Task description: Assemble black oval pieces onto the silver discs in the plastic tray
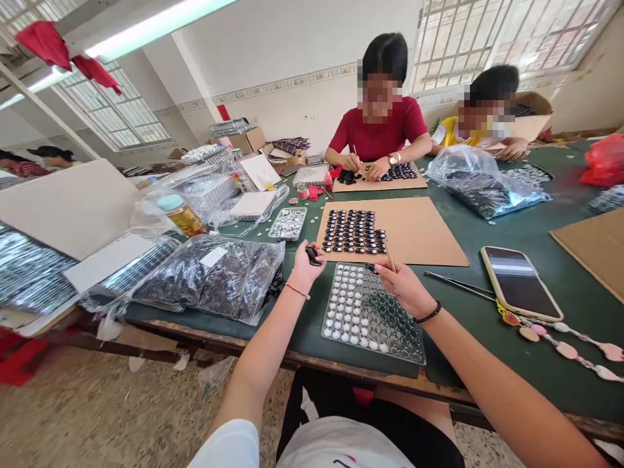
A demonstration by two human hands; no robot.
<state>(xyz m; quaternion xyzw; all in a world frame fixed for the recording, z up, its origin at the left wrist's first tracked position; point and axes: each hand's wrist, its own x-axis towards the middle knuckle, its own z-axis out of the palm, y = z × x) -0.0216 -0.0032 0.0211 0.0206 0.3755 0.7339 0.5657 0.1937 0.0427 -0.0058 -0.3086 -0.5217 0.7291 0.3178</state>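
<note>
Currently, item by item. Left hand [306,265]: fingers pinched shut on 1 small black piece [312,255], raised just above the table edge, beside the near corner of the cardboard sheet [419,237]. Right hand [403,286]: fingers closed round a thin wooden stick [389,255], tip pointing at the top edge of the clear blister tray [373,315].

Step in hand, by judgement: joining a white piece from the tray to the black piece, then setting it down with the finished rows. Next move would call for a steady stick tip onto a single white piece, without disturbing its neighbours.

Containers:
- Clear blister tray: small white round pieces [341,305] fill the left pockets; the right pockets look empty.
- Cardboard sheet: black-and-white assembled pieces [353,231] in neat rows on its left part.
- Small tray [287,223] beyond: loose pale pieces.
- Plastic bag [214,276], left: dark pieces, tightly packed.

Also present: phone [520,283] with charm strap, lying on the green table [575,273]; 2 other persons work at the far side.
</note>
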